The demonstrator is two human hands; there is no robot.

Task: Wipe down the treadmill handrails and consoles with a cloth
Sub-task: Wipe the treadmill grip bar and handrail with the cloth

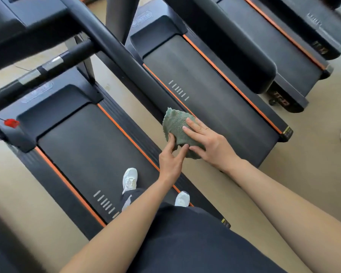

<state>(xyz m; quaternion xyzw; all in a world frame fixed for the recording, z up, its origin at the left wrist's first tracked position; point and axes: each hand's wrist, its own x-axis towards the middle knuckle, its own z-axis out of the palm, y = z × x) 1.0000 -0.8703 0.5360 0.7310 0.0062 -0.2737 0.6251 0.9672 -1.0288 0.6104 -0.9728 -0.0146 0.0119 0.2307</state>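
Hands: both are on the cloth (pixel 175 126). The left hand (pixel 170 160) pinches the cloth's near lower edge between thumb and forefinger. The right hand (pixel 211 143) lies over the cloth with fingers straight and slightly spread, pressing rather than gripping. The cloth is green and crumpled and sits between and just beyond the two hands, its ruffled free edge pointing away from the person.

Nearer than the hands: two white shoes (pixel 129 180) stand on the belt (pixel 83 146) of the treadmill the person occupies, below and to the left of the left hand.

Key relation: the handrail (pixel 114 50) is a long black bar that starts directly beyond the cloth and runs away, up and to the left of the hands. Its long axis is a diagonal, and its near end meets the cloth's far edge. Whether the cloth already rests on that end or hangs just short of it cannot be told. The right hand, on top of the cloth, is judged better placed to push it, and travel would follow the rail's axis, away from the body.

Further off, left of the hands:
- a crossbar (pixel 37 72) with silver grip plates
- a red safety clip (pixel 11 123)
- the console (pixel 28 26), blurred and well apart from the cloth

Right of and beyond the hands: a neighbouring belt (pixel 205 91) and a second thick rail (pixel 234 42)
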